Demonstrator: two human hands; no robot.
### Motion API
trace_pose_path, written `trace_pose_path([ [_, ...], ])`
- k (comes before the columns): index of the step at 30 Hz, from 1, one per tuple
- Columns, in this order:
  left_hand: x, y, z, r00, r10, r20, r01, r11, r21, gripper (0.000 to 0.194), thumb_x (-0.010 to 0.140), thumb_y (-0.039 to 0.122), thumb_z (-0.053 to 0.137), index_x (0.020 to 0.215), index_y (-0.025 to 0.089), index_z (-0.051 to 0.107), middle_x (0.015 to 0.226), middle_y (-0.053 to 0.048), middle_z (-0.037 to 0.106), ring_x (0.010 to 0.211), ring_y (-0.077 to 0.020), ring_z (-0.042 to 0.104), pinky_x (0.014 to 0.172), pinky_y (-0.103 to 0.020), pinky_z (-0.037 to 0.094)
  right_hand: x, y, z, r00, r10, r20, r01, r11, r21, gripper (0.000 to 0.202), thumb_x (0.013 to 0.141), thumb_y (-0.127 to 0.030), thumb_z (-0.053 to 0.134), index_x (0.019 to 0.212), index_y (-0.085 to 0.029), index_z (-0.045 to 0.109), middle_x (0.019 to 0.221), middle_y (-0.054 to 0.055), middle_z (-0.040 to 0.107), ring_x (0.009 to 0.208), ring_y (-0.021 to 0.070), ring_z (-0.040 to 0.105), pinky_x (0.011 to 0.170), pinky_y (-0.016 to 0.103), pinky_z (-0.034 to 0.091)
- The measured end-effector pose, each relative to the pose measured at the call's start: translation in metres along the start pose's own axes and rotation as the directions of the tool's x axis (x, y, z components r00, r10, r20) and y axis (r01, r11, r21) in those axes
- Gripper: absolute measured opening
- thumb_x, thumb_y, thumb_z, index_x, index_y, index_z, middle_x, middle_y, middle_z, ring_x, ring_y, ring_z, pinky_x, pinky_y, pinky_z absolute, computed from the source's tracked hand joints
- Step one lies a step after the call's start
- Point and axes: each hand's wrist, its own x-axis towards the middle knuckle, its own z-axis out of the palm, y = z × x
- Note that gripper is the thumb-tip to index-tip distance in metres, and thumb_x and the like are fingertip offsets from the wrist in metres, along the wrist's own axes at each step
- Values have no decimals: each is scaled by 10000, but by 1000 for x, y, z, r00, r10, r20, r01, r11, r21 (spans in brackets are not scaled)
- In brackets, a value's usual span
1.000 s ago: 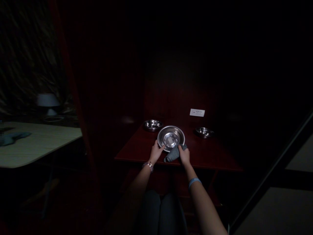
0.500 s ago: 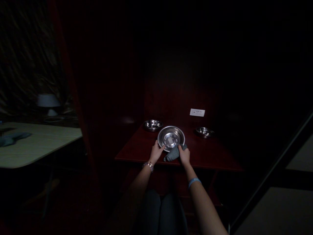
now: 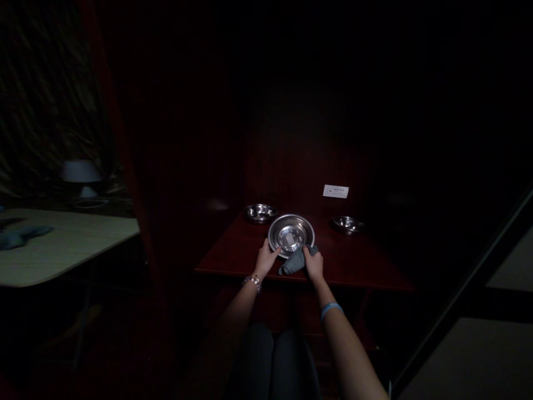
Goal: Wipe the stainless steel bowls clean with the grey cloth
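Note:
A shiny steel bowl (image 3: 290,223) is tilted toward me above the front half of a dark red desk (image 3: 233,253). My left hand (image 3: 266,259) grips its lower left rim, thumb on the inside and fingers hidden behind. At the lower right rim, my right hand (image 3: 314,263) is closed on a grey-green cloth (image 3: 293,262), which hangs over the bowl's edge. Whether the right fingers also clasp the rim through the cloth cannot be made out. A pale patch, perhaps a label or a reflection, shows on the bowl's bottom.
Two more steel bowls rest on the desk, one at the back left (image 3: 260,213) and a shallower one at the right (image 3: 348,225). A white socket panel (image 3: 335,191) is on the back wall. To the left stand a pale table (image 3: 91,233) and a lamp (image 3: 82,172).

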Motion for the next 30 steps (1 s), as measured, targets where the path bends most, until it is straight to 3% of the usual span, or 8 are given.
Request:
trace_pose_path([
  [7, -2, 5, 0, 1000, 1, -13, -1, 1000, -1, 377, 685, 246, 742, 1029, 190, 600, 974, -64, 740, 968, -214, 683, 934, -351, 484, 0, 0, 0, 1000, -5, 5, 5, 1000, -1, 394, 796, -475, 535, 777, -132, 728, 843, 140, 752, 847, 259, 705, 704, 275, 492],
  [20, 3, -8, 2, 1000, -5, -4, 5, 1000, -7, 364, 700, 237, 720, 1040, 188, 598, 1022, -79, 731, 988, -217, 676, 924, -347, 486, 2, 4, 2, 1000, 1, -11, -1, 1000, 12, 381, 790, -488, 540, 722, -152, 706, 834, 144, 749, 845, 269, 703, 700, 289, 479],
  [27, 6, -19, 1, 999, 27, 20, -27, 999, 31, 395, 745, 292, 672, 1107, 184, 556, 1069, -88, 715, 1001, -217, 674, 919, -359, 490, 3, 9, 4, 1000, -3, -8, 4, 997, 81, 373, 754, -497, 570, 692, -151, 694, 760, 111, 740, 775, 251, 687, 637, 276, 462],
  [30, 7, -21, 1, 998, 51, 43, -53, 997, 62, 493, 758, 337, 677, 1201, 197, 510, 1133, -99, 694, 1045, -231, 662, 953, -374, 471, 5, 11, 6, 1000, 11, -4, -11, 993, 120, 368, 744, -497, 571, 660, -156, 680, 701, 91, 724, 712, 235, 672, 597, 272, 452],
])
